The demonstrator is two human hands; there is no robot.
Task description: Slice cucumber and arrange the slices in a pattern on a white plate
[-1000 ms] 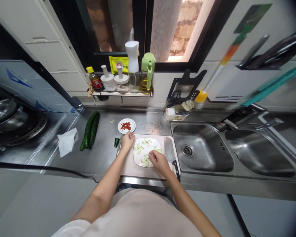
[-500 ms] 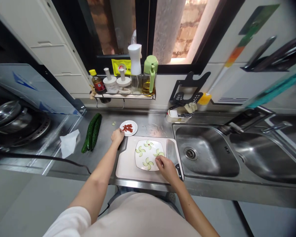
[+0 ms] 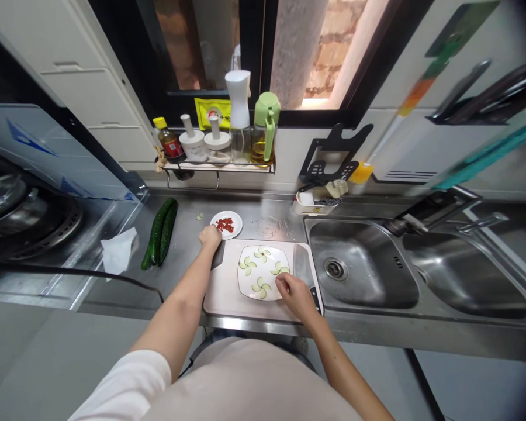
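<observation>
My left hand [image 3: 210, 235] is closed at the near left rim of a small white plate [image 3: 235, 233]. Chopped red bits [image 3: 224, 225] lie on that plate; what the curled fingers grip is hidden. My right hand [image 3: 295, 292] hovers by the right edge of a larger white plate [image 3: 248, 285], thumb and fingers pinched together, and I cannot make out anything between them. Thin green-edged slices form pinwheels on this plate, one [image 3: 261, 286] at the front, with a red center in the back one [image 3: 263, 253]. The plate rests on a pale cutting board [image 3: 221, 298].
On the board's right side lies a cleaver [image 3: 304, 263] with a black handle. Two cucumbers [image 3: 160, 234] and a white paper towel [image 3: 117, 251] are to the left. A double sink [image 3: 363, 263] is at right, a seasoning rack [image 3: 221, 168] behind. A dark cord [image 3: 114, 276] crosses the counter's left.
My left hand has shifted slightly inward over the small plate's rim, its fingers now curled lower. My right hand stays nearly in place. The whole view has shifted a little.
</observation>
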